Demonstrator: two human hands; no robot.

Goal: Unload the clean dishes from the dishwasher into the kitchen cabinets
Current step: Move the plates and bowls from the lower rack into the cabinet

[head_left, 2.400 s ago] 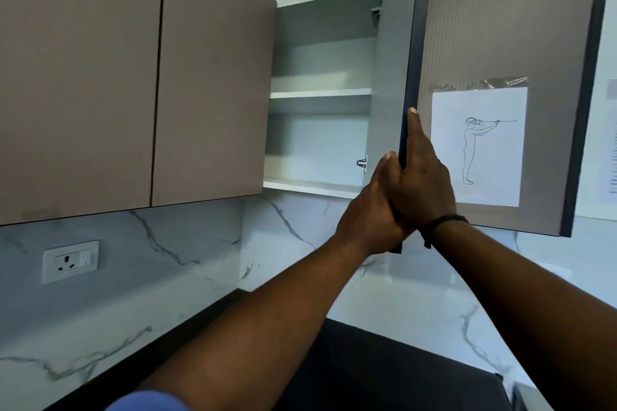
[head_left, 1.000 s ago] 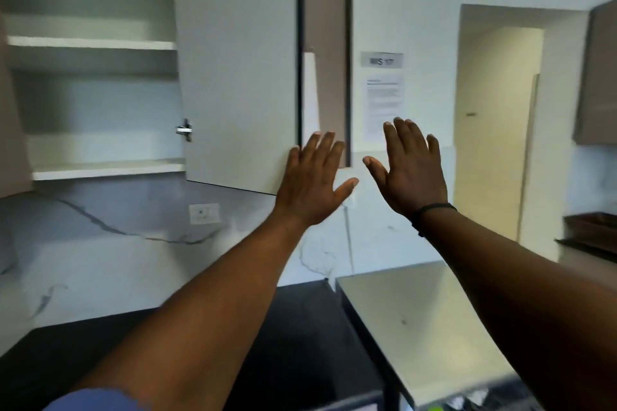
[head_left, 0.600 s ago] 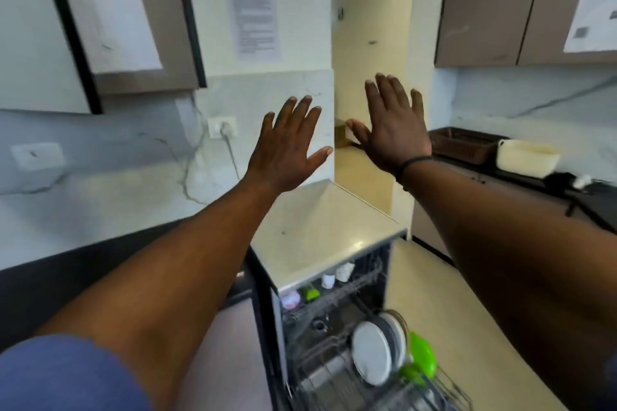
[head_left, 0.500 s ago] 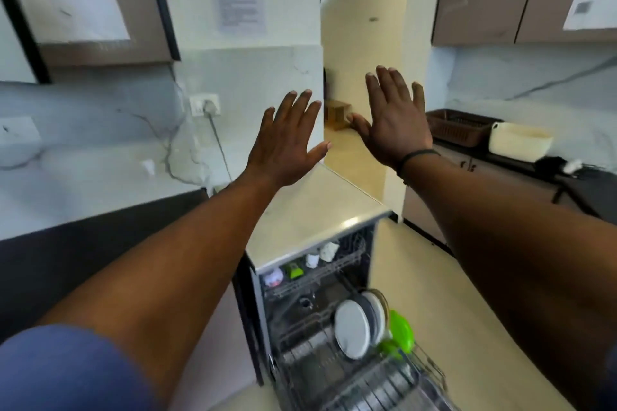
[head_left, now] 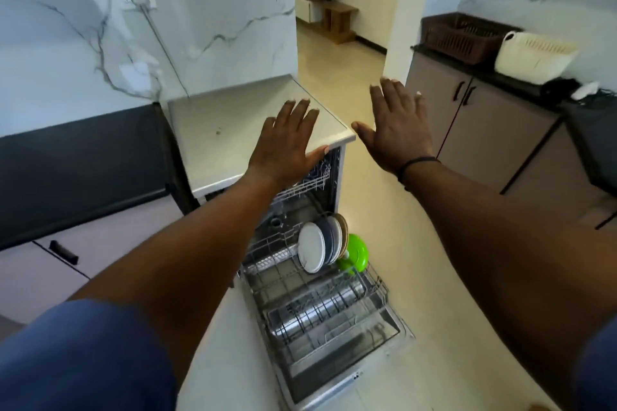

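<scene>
Where the lower rack (head_left: 320, 310) stands out, plates (head_left: 312, 252) sit upright.

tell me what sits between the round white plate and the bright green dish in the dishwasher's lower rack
In the head view, more upright plates: a dark blue plate and a pale-rimmed one behind it stand between the round white plate and the bright green dish.

Person, two bare forearms in view. Left hand (head_left: 283, 140) bare: no ring, no band. Right hand (head_left: 397, 130) bare; thin black band (head_left: 415, 165) around its wrist, cord-like, plain. Blue short sleeve (head_left: 83, 360) on the left upper arm, plain fabric, no print visible. Sliver of the same blue at the right arm's edge (head_left: 597, 360). Nails short, pale.
</scene>
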